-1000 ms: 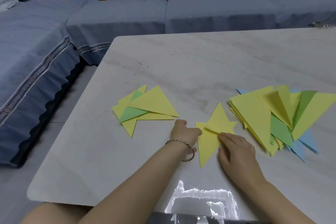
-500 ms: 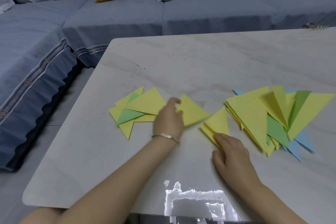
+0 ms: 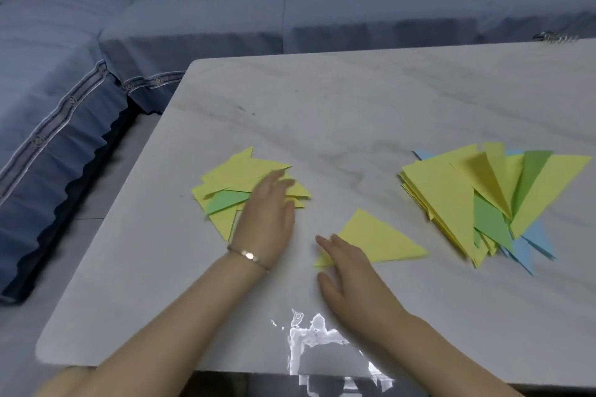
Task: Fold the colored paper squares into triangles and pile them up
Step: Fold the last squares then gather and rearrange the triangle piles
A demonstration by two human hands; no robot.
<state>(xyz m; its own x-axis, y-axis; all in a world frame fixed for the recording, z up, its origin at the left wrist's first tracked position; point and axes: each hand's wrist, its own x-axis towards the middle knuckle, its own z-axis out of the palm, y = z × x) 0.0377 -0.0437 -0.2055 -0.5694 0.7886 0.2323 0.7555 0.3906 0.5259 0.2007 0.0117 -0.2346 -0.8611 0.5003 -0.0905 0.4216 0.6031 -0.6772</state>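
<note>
Paper triangle [image 3: 377, 237], flat yellow, corner under right grip [image 3: 346, 267], spread straight; left grip [image 3: 267, 213], spread flat, rests on pile [image 3: 225, 176].

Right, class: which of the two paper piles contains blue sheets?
The larger pile on the right; the smaller pile under the left hand shows only yellow and green.

Pale marble-pattern table [image 3: 354, 106] carried a left pile of folded triangles [image 3: 225, 176], one loose yellow triangle [image 3: 379, 238] near the front, and a larger right pile [image 3: 451, 200].
</note>
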